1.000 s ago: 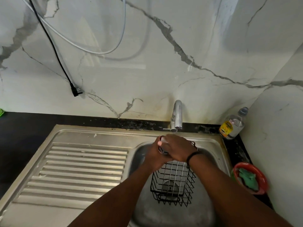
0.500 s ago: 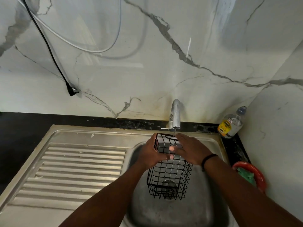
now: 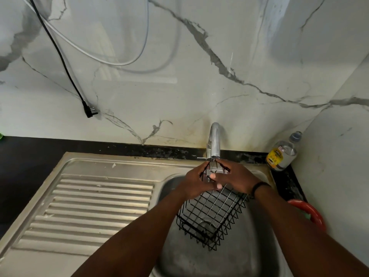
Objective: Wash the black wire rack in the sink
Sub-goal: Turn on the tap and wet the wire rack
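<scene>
Gripping the black wire rack [image 3: 211,214] under the tap [image 3: 214,140], both hands; bottle [image 3: 282,152] beside.

Both bare forearms reach forward and up from the bottom edge, converging toward the middle. The left hand [image 3: 192,183] sits to the left with its fingers curled inward, gripping thin black wire. The right hand [image 3: 233,179] lies back-up just beside it, touching it, fingers bent over the same wire, two pale fingernails showing. A dark band circles the right wrist. The palms are hidden.
</scene>
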